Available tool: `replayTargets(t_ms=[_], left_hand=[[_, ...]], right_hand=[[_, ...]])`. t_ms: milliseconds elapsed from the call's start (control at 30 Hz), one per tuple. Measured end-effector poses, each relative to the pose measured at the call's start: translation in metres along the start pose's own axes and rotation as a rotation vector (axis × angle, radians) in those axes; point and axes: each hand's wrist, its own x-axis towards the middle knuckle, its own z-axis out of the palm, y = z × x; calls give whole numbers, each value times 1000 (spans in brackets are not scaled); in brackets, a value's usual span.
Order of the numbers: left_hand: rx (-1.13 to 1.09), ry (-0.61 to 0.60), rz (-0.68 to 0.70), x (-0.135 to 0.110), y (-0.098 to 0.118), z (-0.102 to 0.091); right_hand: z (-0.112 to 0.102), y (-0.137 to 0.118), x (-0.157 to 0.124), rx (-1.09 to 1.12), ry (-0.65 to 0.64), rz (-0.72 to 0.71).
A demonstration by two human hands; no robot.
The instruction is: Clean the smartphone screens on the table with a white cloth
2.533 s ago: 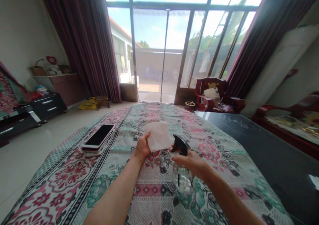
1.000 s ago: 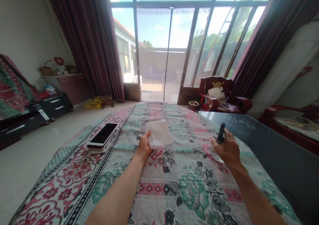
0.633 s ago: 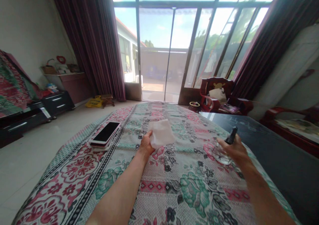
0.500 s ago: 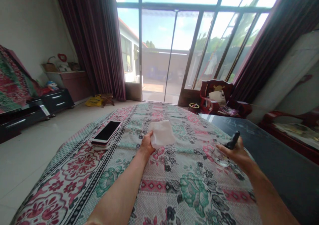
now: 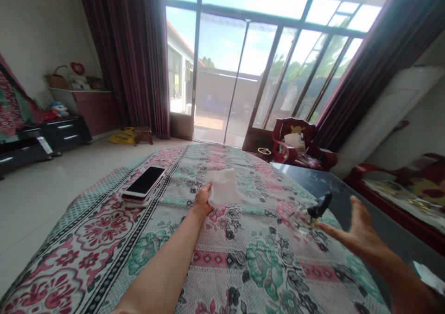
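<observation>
My left hand (image 5: 203,199) is closed on a white cloth (image 5: 222,187), holding it up over the middle of the floral-covered table (image 5: 104,226). My right hand (image 5: 354,230) is open at the right, fingers spread, a little apart from a clear spray bottle (image 5: 308,216) with a black trigger head. The bottle lies tilted on the floral cover near its right edge.
A phone (image 5: 144,184) with a pink case rests on the cover to the left. A dark glossy tabletop (image 5: 365,212) shows at the right. Red wooden chairs (image 5: 295,142) stand by the glass doors, a low black cabinet (image 5: 41,137) by the left wall.
My right hand carried the spray bottle from the middle to the right, laid it on the cover and let go, opening its fingers. My left hand kept holding the cloth.
</observation>
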Motion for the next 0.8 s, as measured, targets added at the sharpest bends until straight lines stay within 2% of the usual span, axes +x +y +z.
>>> replayTargets(t_ms=[133, 167, 200, 233, 300, 333, 433, 500, 600, 800], left_hand=[[46, 62, 46, -2, 0, 3], [63, 63, 48, -2, -1, 4], [78, 62, 46, -3, -1, 5], [90, 59, 39, -4, -2, 6], [106, 48, 23, -6, -5, 8], [112, 39, 15, -9, -7, 9], [143, -25, 7, -17, -11, 10], [172, -69, 16, -23, -13, 11], [222, -98, 16, -27, -12, 11], [247, -110, -55, -22, -8, 11]], right_hand=[[-27, -40, -22, 13, 342, -257], [-29, -56, -27, 96, 352, -305], [-25, -74, -30, 191, 304, -342], [-16, -91, -31, 251, 180, -373], [22, -124, -29, 432, -61, -350], [47, -137, -26, 545, -160, -277], [123, -162, -14, 905, -502, 71], [159, -167, -10, 1182, -691, 192], [185, -165, -11, 1419, -736, 322], [195, -153, -17, 1511, -785, 367]])
